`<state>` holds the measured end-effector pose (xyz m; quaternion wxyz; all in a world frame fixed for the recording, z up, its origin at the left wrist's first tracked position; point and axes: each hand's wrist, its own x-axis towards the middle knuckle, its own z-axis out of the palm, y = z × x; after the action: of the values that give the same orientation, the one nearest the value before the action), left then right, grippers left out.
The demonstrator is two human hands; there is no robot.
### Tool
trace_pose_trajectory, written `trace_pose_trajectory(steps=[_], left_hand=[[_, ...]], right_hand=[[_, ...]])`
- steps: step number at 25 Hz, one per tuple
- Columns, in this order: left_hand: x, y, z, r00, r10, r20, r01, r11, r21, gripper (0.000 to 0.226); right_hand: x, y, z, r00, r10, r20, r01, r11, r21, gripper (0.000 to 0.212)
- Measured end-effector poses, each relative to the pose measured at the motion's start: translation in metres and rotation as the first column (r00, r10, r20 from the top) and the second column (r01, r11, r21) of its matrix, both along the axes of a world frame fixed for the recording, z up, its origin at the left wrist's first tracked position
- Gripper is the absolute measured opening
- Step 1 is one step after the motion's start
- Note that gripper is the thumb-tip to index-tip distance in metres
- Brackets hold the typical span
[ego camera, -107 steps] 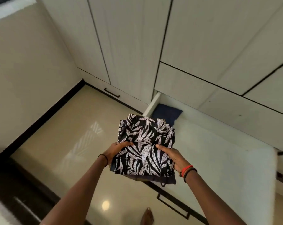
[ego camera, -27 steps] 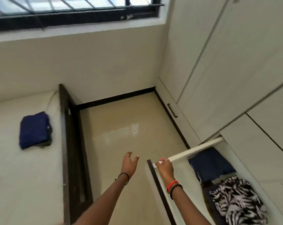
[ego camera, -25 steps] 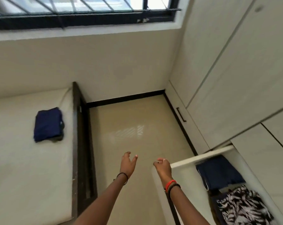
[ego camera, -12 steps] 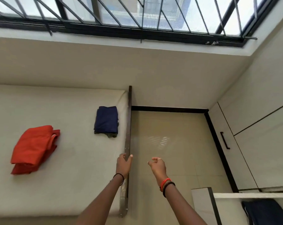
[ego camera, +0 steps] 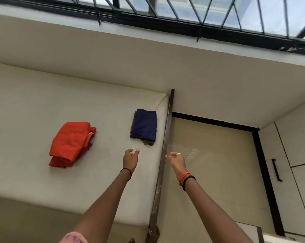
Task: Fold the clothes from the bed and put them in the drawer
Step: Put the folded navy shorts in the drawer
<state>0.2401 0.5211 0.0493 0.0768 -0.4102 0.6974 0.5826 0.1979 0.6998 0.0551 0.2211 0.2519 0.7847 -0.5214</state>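
Two folded garments lie on the white bed [ego camera: 34, 106]: a navy blue one [ego camera: 144, 125] near the bed's right edge and an orange-red one [ego camera: 71, 142] further left. My left hand [ego camera: 130, 159] hovers over the mattress just below the navy garment, fingers loosely curled, holding nothing. My right hand [ego camera: 176, 161] is stretched out over the floor just right of the bed frame, fingers loosely curled and holding nothing. Only a corner of the open drawer [ego camera: 251, 232] shows at the bottom right; its contents are out of view.
A dark wooden bed frame rail [ego camera: 163, 165] runs between my hands. Beige tiled floor [ego camera: 213, 172] lies right of it. White wardrobe doors [ego camera: 295, 155] with a black handle [ego camera: 276, 170] stand at the right. A barred window [ego camera: 200, 13] tops the far wall.
The view has swung left from the drawer to the bed, bringing both folded garments closer. Both hands, holding nothing, have reached forward toward the navy garment; the drawer has nearly left the view.
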Motion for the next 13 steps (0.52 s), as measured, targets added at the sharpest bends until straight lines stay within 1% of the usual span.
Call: trace_pose_trajectory(steps=[8, 13], left_hand=[[-0.043, -0.066, -0.002, 0.986, 0.165, 0.006, -0.164, 0.984, -0.069, 0.048], [-0.073, -0.09, -0.019, 0.98, 0.199, 0.015, -0.197, 0.977, -0.08, 0.049]], right_hand=[[-0.075, -0.038, -0.003, 0.997, 0.072, -0.01, -0.072, 0.997, 0.009, 0.033], [-0.114, -0.053, -0.011, 0.996, 0.088, -0.005, -0.088, 0.996, 0.001, 0.034]])
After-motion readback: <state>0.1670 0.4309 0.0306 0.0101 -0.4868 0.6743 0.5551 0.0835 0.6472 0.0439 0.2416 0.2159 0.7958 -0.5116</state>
